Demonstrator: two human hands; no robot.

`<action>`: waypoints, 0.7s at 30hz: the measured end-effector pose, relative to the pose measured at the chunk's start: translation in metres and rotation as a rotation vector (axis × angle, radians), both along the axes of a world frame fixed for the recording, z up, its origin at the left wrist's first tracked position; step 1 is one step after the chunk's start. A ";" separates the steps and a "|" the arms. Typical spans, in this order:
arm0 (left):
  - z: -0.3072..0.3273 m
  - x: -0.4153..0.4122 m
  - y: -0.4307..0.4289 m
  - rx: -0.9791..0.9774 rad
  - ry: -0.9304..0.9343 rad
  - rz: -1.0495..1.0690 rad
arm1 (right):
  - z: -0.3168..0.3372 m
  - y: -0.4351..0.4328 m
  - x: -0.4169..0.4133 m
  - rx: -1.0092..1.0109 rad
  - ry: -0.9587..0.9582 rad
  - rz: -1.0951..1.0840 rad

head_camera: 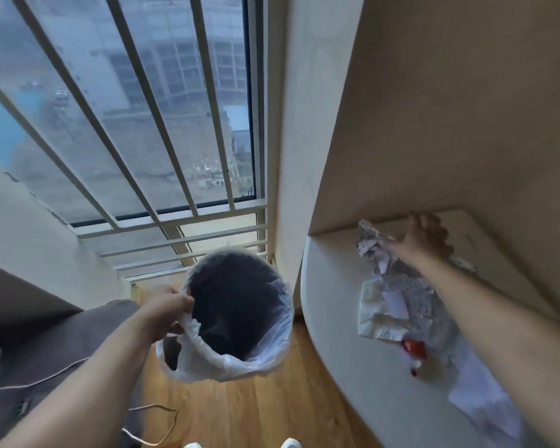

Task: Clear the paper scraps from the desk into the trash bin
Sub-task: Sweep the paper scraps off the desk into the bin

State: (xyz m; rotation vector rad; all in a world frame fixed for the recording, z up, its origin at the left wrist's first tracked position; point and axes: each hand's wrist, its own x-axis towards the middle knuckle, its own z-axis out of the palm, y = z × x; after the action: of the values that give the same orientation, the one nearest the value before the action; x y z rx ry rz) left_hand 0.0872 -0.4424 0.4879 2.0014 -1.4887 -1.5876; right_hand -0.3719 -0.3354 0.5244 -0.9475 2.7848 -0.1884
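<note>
A round trash bin with a white plastic liner stands on the wooden floor beside the white desk. My left hand grips the liner at the bin's left rim. Crumpled paper scraps, white and dotted, lie in a pile on the desk, with one crumpled piece near the back wall. My right hand reaches over the far end of the pile with fingers spread, blurred by motion. Whether it touches the paper I cannot tell.
A small red object lies on the desk below the scraps, and flat white paper lies nearer me. A barred window is behind the bin. A dark sofa and a white cable are at the left.
</note>
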 end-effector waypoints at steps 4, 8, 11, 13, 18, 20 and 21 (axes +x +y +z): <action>-0.006 -0.019 0.005 0.014 0.004 0.003 | -0.016 -0.014 -0.047 0.029 -0.281 -0.178; -0.011 -0.025 0.011 0.008 0.006 -0.006 | -0.043 -0.021 -0.055 0.255 -0.264 0.007; -0.014 -0.025 0.012 0.010 0.019 0.012 | -0.052 -0.025 -0.033 0.152 -0.242 0.050; -0.017 -0.027 0.013 0.008 0.016 0.025 | -0.050 -0.025 -0.010 -0.038 -0.389 0.018; -0.024 -0.034 0.019 0.022 0.026 0.044 | -0.058 -0.021 0.055 -0.207 -0.521 0.163; -0.024 -0.036 0.022 0.032 0.029 0.028 | -0.068 -0.022 0.081 -0.205 -0.446 0.214; -0.024 -0.037 0.023 0.032 0.028 0.024 | -0.071 -0.023 0.096 -0.195 -0.421 0.241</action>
State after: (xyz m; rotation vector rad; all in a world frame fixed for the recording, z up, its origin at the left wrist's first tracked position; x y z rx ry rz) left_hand 0.0502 -0.4191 0.4639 1.9974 -1.4329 -1.6341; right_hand -0.2758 -0.3585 0.4530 -1.1262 2.2787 -0.5593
